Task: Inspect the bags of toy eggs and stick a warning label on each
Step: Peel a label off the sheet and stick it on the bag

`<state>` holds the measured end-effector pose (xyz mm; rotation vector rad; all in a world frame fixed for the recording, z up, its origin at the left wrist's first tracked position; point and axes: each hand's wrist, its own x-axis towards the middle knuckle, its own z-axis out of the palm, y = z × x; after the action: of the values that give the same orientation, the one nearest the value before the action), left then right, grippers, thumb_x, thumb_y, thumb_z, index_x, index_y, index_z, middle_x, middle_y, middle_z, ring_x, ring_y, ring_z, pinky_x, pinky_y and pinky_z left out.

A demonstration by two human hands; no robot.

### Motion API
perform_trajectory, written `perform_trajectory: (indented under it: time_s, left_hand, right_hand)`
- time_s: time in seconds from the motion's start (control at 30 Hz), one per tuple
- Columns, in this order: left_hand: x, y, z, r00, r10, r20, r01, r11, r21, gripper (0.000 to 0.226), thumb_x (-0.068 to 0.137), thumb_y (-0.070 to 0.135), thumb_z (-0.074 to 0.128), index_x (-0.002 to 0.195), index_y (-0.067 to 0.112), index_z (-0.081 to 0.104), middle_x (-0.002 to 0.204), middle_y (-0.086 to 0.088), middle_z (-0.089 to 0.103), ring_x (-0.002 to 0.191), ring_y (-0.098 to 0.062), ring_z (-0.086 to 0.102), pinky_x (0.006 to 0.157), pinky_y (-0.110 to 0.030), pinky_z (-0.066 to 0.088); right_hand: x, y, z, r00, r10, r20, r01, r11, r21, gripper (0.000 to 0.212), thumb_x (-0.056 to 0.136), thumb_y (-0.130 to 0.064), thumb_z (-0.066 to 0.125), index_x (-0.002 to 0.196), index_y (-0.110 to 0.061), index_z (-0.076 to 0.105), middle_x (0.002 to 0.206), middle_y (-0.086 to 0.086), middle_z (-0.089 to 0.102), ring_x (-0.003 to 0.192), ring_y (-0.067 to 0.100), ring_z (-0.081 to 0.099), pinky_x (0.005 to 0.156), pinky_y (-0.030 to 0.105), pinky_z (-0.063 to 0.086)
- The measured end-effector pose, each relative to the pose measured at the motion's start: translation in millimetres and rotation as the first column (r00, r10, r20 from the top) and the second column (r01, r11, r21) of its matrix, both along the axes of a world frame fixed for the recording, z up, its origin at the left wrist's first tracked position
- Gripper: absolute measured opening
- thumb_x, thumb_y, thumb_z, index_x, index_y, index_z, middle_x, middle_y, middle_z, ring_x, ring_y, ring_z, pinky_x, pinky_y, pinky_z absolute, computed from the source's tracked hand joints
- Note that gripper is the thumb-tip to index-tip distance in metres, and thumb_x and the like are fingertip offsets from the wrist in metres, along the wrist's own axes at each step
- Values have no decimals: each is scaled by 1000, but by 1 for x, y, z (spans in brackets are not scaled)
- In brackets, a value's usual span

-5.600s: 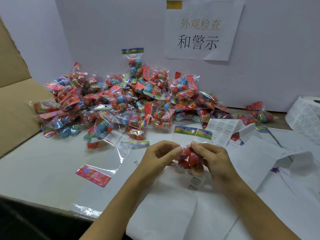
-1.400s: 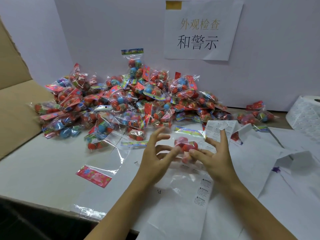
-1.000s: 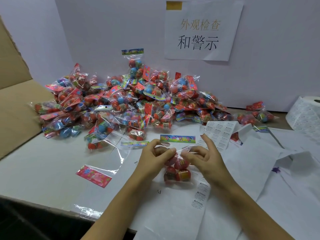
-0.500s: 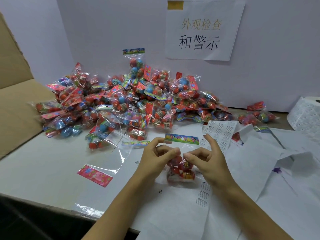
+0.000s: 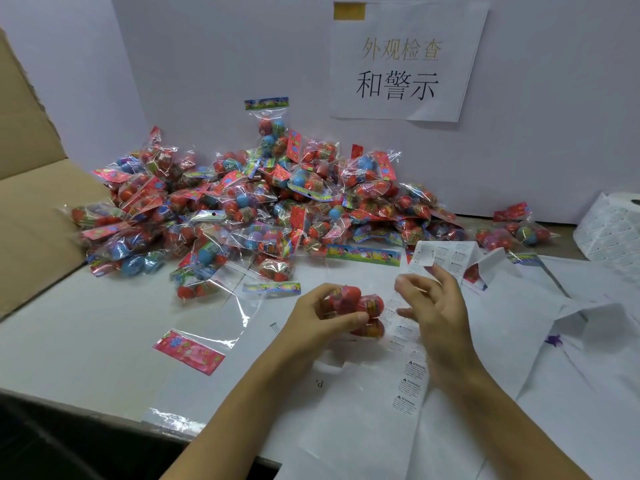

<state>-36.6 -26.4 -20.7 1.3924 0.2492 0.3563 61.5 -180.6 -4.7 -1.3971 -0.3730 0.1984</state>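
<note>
While fingers curl:
Left hand (image 5: pixel 320 315): grasps bag of eggs (image 5: pixel 360 308).
Right hand (image 5: pixel 436 306): released, blurred, right of bag.
Pile (image 5: pixel 249 206): far.

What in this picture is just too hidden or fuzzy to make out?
- Held bag of eggs, head view: left hand covers part; whether it bears a label is hidden.
- Right hand: fingertips motion-blurred.
- Label strip: only "WARNING" reads; small print too tiny.
- Label roll: cut off by the right edge.
- Pile of bags: lower bags buried.
</note>
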Motion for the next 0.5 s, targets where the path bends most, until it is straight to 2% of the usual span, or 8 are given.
perform_trajectory:
  time_s: [0.07, 0.1, 0.17, 0.23, 0.33, 0.43, 0.5]
  left_hand:
    - [1, 1, 2, 1000, 7, -4, -8, 995, -103, 28, 74, 10, 84, 96, 25, 76, 99, -11, 77, 91, -39, 76, 74, -43, 63]
    - [1, 2, 3, 1000, 12, -5, -13, 990, -140, 27, 77, 9, 83, 97, 25, 75, 101, -11, 76, 89, -38, 76, 72, -44, 62]
    - [2, 3, 3, 1000, 30, -2, -30, 980, -197, 34, 77, 11, 83, 107, 22, 72, 106, -12, 76, 90, -38, 75, 72, -45, 62]
    - [2, 3, 5, 999, 34, 0, -33, 973, -230, 48, 75, 16, 81, 120, 16, 65, 109, -12, 77, 93, -36, 76, 73, -43, 62]
    - [4, 3, 6, 999, 31, -6, -32, 971, -237, 53, 76, 20, 79, 125, 13, 60, 108, -12, 77, 94, -36, 76, 74, -41, 63]
    - [4, 5, 5, 1000, 27, -4, -27, 973, -229, 51, 80, 16, 75, 128, 11, 59, 112, -17, 75, 96, -41, 75, 75, -41, 63]
    - [5, 5, 3, 1000, 23, 0, -23, 976, -219, 48, 79, 14, 73, 126, 12, 61, 110, -18, 75, 91, -38, 76, 74, -40, 62]
  right_hand:
    - [4, -1, 0, 999, -36, 5, 36, 999, 0, 24, 92, -27, 73, 112, -21, 62, 98, -9, 71, 99, 13, 69, 70, 23, 54]
    - [5, -2, -1, 1000, -27, 0, 27, 1000, -1, 13, 94, -26, 70, 104, -18, 67, 97, -6, 71, 97, 15, 68, 70, 24, 53]
    - [5, -3, -1, 1000, 12, 10, -12, 1000, -16, 16, 93, -30, 71, 95, -14, 72, 97, -5, 71, 92, 13, 66, 71, 26, 53]
    - [1, -3, 0, 996, 48, 71, -43, 997, -64, 19, 89, -33, 75, 87, -14, 74, 103, -9, 70, 95, 8, 66, 75, 27, 54]
    - [-3, -2, -2, 968, 108, 226, -66, 980, -187, 16, 91, -24, 74, 78, -14, 72, 110, -9, 64, 105, 5, 62, 82, 31, 53]
    - [-6, -3, -3, 916, 167, 365, -54, 952, -300, 16, 92, -14, 71, 76, -19, 68, 117, -11, 59, 104, 0, 60, 80, 21, 49]
    - [-7, -5, -2, 881, 202, 428, -46, 936, -349, 17, 89, -13, 73, 75, -20, 68, 121, -11, 55, 109, 1, 57, 79, 14, 47]
